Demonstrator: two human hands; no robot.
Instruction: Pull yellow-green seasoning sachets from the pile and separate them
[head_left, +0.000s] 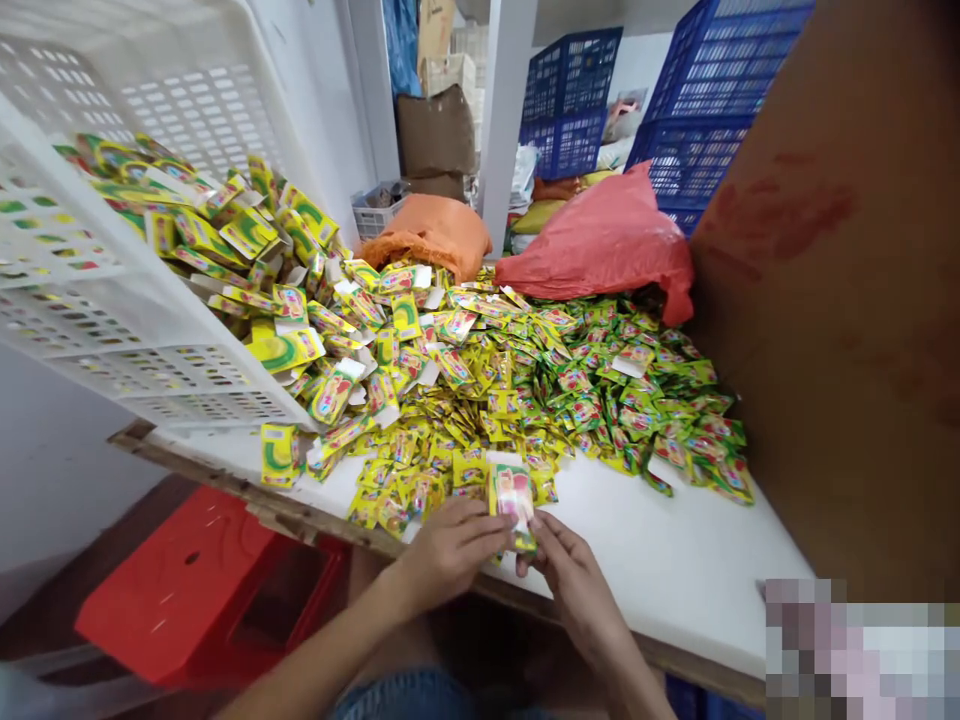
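Near the front edge of the white table, a small yellow-green printed carton [512,490] is held between both hands, its white end flap standing up at the far end. My left hand [461,545] grips it from the left side, fingers bent around its lower part. From the right, my right hand [566,555] pinches its near end with thumb and fingers. Just beyond lie many small yellow sachets [420,480]. Further right is a heap of green sachets [645,400]. Similar small cartons [337,390], several with flaps open, spread out to the left.
A tilted white plastic basket [172,350] spills cartons onto the table [630,550] at left. An orange sack [435,230] and a red plastic bag [600,235] lie behind. A large brown cardboard box [840,300] walls the right side. A red stool [180,590] stands below left; blue crates [705,110] are stacked behind.
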